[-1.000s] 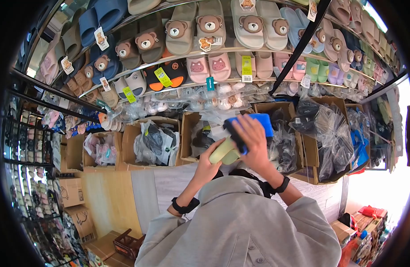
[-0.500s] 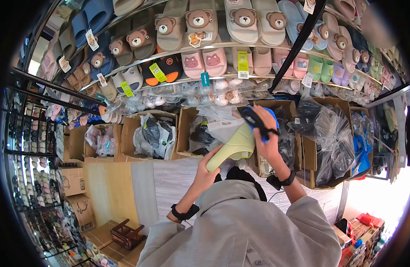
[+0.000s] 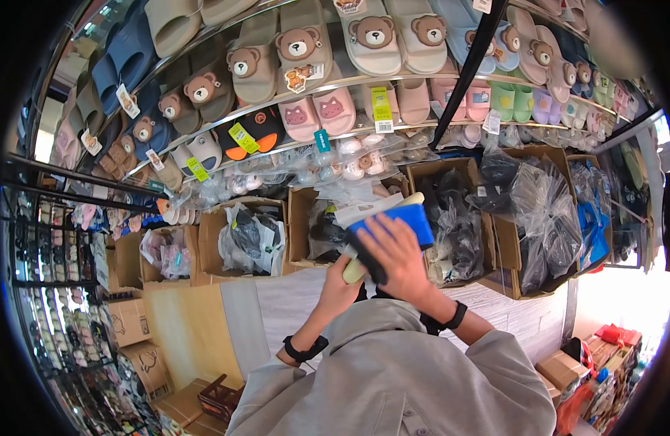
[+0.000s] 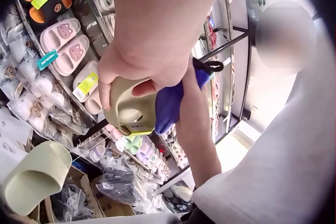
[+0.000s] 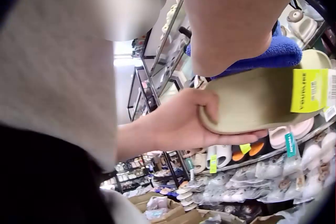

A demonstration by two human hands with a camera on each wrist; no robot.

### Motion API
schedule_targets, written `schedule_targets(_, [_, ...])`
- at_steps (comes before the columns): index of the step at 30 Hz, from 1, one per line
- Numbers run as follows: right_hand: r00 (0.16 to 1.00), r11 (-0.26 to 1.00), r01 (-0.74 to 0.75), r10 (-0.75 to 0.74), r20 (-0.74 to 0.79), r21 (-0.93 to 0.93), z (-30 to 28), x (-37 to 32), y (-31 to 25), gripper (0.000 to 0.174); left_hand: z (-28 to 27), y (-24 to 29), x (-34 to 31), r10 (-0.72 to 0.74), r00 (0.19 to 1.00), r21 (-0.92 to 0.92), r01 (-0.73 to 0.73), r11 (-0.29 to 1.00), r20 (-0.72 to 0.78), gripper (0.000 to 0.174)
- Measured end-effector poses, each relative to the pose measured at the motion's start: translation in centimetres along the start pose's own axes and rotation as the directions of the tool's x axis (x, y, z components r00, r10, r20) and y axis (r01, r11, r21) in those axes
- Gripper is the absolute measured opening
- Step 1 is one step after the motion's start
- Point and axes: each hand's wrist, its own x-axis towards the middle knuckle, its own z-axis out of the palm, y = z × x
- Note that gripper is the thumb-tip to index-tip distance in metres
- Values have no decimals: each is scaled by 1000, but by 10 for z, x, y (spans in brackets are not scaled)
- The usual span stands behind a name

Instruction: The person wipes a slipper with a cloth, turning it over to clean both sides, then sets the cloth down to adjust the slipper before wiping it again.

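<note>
In the head view, my left hand grips one end of a pale green slide slipper. My right hand holds a fuzzy blue cleaning pad with a black backing over the slipper, hiding most of it. The right wrist view shows the slipper's sole, its yellow-green tag and the blue pad lying along its far side. Left thumb and fingers clasp its edge. A matching green slipper appears at lower left in the left wrist view, beside a thin string.
Racks of slide slippers curve across the back. Below them stand cardboard boxes filled with plastic-wrapped footwear. A black post crosses in front of the racks. A small brown stool is at lower left, near more cartons.
The slipper first turned to show its strap and length, then turned back under the blue pad. My right hand moved right and up, then back left and down across it.
</note>
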Motion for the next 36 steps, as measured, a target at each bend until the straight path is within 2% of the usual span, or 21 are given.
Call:
schedule_targets(2, [995,997,78,-79,66,18,-3,-1,-21,74,-1,-19,3,306,952,89,-303,949,-28,48])
schedule_targets(3, [984,990,144,-144,105,3,-5,0,-29,68,-9,-67,5,479,872,416,-475,775,101,57])
schedule_targets(4, [968,978,208,-204,147,-9,-6,1,-35,63,-17,-97,8,578,767,658,-591,467,278,68])
schedule_targets(5, [948,959,278,-266,177,-52,-7,3,-38,63,-22,-128,10,545,793,607,-582,541,274,73])
schedule_targets(6, [945,955,289,-273,180,-65,-8,6,-38,64,-25,-131,12,510,817,554,-565,612,269,79])
schedule_targets(7, [942,951,298,-280,184,-78,-12,9,-37,64,-27,-118,14,475,840,499,-540,678,263,84])
schedule_targets(8, [938,946,310,-289,189,-92,-17,14,-36,65,-28,-105,19,416,885,380,-465,800,208,77])
schedule_targets(9, [948,956,283,-265,179,-82,-24,19,-34,65,-26,-61,20,278,951,161,-297,941,132,70])
schedule_targets(10, [954,959,266,-247,167,-102,-28,22,-28,68,-28,-32,20,206,973,60,-213,975,107,65])
schedule_targets(11, [967,965,228,-210,143,-127,-32,27,-24,68,-29,-8,19,166,982,-35,-164,986,87,59])
schedule_targets(13, [982,964,179,-164,91,-197,-40,36,-13,69,-37,11,28,123,986,16,-126,992,113,52])
schedule_targets(16, [996,962,93,-91,20,-255,-51,46,0,68,-44,29,29,278,956,-131,-265,955,97,65])
schedule_targets(17, [998,952,62,-65,-1,-300,-54,49,4,68,-48,33,31,329,935,-114,-315,942,131,74])
schedule_targets(20, [984,942,-14,-46,-172,-335,-52,58,22,65,-57,35,29,356,923,-129,-339,932,147,74])
schedule_targets(21, [985,944,-28,-30,-169,-328,-50,61,23,64,-59,33,30,369,919,-141,-350,926,141,74])
schedule_targets(23, [989,944,36,-82,-126,-327,-42,62,13,65,-63,26,32,391,911,-163,-369,915,133,73])
schedule_targets(26, [988,951,123,-143,-53,-282,-24,60,-14,69,-67,22,29,333,940,-203,-312,928,77,65])
schedule_targets(29, [979,958,201,-204,8,-204,-4,55,-38,70,-71,-4,38,302,951,-174,-286,942,71,58])
schedule_targets(32, [953,916,304,-289,93,-261,2,54,-44,67,-79,0,30,330,943,-121,-321,939,54,52])
schedule_targets(33, [957,926,290,-278,84,-241,1,56,-43,66,-83,2,28,326,942,-108,-317,942,80,56])
schedule_targets(36, [969,945,246,-241,49,-214,-9,66,-30,66,-88,11,25,293,956,-121,-289,950,10,62])
